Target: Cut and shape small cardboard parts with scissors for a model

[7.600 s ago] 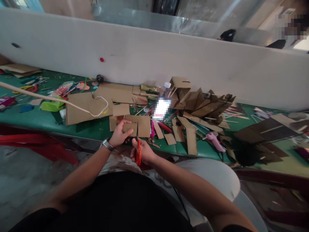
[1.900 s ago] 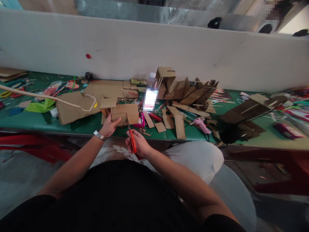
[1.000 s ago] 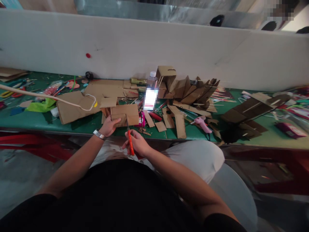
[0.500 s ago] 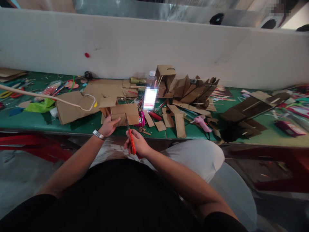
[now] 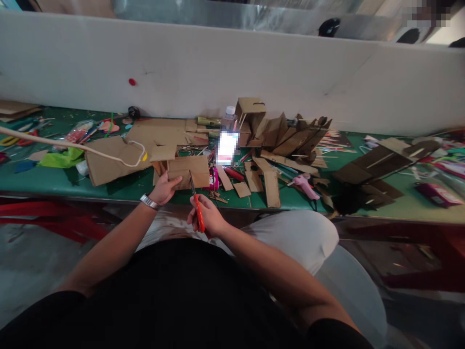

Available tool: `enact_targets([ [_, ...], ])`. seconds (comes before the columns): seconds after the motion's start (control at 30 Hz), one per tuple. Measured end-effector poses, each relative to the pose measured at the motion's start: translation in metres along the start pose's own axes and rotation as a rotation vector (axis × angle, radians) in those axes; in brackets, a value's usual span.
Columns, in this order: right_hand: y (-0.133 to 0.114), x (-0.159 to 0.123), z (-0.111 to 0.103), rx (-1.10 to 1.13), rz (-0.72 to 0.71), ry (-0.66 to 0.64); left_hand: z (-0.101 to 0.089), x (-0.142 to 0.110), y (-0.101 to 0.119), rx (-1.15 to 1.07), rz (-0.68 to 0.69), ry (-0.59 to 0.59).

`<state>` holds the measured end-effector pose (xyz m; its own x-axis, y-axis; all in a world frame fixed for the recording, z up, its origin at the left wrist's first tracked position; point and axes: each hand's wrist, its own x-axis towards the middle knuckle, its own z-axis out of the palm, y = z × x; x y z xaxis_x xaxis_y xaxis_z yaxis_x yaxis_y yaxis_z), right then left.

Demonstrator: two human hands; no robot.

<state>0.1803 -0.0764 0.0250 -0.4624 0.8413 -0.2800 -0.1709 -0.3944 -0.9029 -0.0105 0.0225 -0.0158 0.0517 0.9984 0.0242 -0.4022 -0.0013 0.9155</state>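
A pale partition (image 5: 80,53) stands behind my cluttered green desk (image 5: 47,182). Near its front edge, my left fingers (image 5: 176,181) clamp a cardboard piece (image 5: 198,167); my right fingers (image 5: 192,214) grip orange-handled scissors (image 5: 198,213), blades against the cardboard. Farther back stands a white-capped bottle (image 5: 228,122), its contents unclear.

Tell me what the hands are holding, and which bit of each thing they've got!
The left hand holds a cardboard piece by its near left corner. The right hand holds the orange-handled scissors by the handles.
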Motion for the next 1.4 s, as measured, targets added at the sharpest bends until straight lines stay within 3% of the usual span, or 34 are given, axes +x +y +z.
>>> enact_targets([
  [0.53,-0.003,-0.003,-0.001,-0.063,0.037,0.012,-0.003,-0.001,-0.005,0.111,0.084,-0.054],
  [0.97,-0.006,-0.003,-0.002,-0.099,0.043,-0.001,-0.013,0.005,-0.014,0.244,0.160,-0.020],
  [1.4,-0.016,-0.004,-0.013,-0.127,0.059,-0.023,-0.017,0.008,-0.020,0.241,0.188,-0.021],
])
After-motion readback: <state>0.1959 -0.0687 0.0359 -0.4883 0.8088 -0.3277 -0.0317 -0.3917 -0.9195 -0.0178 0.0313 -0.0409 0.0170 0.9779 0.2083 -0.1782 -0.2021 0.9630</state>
